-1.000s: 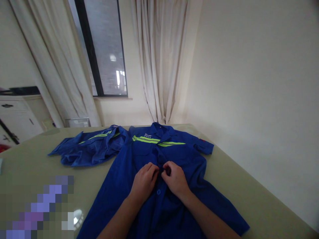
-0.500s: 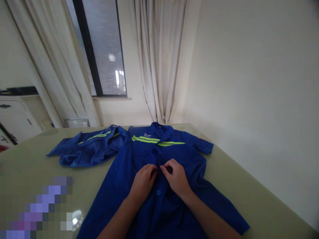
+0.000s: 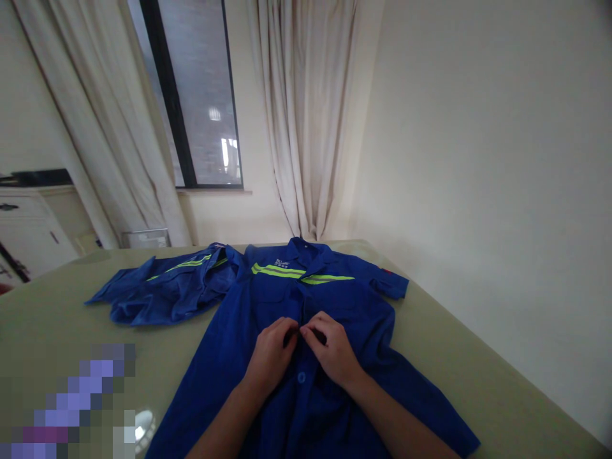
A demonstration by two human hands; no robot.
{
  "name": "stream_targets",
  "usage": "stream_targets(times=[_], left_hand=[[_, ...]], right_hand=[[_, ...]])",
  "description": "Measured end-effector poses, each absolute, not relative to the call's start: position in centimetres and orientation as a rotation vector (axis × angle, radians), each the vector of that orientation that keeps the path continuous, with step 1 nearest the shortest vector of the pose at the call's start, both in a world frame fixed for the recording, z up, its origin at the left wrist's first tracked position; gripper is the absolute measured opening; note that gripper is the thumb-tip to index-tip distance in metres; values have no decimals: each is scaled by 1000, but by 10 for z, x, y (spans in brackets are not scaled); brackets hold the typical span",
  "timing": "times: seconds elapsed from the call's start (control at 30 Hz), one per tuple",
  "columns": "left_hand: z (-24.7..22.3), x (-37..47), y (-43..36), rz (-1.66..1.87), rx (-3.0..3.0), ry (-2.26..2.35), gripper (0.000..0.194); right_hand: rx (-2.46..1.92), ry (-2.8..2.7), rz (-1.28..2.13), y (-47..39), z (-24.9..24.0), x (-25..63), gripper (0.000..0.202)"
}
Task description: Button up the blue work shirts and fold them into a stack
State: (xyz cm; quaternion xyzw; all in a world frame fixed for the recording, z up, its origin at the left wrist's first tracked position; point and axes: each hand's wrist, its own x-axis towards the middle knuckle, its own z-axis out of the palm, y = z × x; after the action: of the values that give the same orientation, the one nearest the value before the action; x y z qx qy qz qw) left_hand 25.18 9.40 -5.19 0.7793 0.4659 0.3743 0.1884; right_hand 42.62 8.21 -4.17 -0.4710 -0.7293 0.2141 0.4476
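the shirt (image 3: 306,357) lies flat on the table (image 3: 459,366), its long front seam running away from the person. left hand (image 3: 271,349) and right hand (image 3: 333,347), equally near, pinch that seam, fingertips almost meeting (a button (image 3: 301,377) shows just nearer the person).

Readable text — none | white lettering (image 3: 281,262) on blue shirt (image 3: 337,296) — too small to make out

Pale curtains (image 3: 306,121) beside a window (image 3: 203,95)
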Motion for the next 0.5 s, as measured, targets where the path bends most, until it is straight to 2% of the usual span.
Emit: stream_targets(times=[0.07, 0.2, 0.33, 0.5], left_hand=[[-52, 251, 94, 1039, 2189, 1299, 19], [-52, 252, 94, 1034, 2190, 1285, 17], [-54, 254, 93, 1026, 2217, 1245, 18], [-56, 253, 93, 1003, 2210, 1274, 18]], right_hand=[[-1184, -1777, 555, 83, -40, 427, 17], [-1246, -1751, 544, 85, -43, 426, 4], [-1305, -1641, 479, 87, -49, 424, 8], [-1162, -1715, 608, 86, -47, 426, 10]])
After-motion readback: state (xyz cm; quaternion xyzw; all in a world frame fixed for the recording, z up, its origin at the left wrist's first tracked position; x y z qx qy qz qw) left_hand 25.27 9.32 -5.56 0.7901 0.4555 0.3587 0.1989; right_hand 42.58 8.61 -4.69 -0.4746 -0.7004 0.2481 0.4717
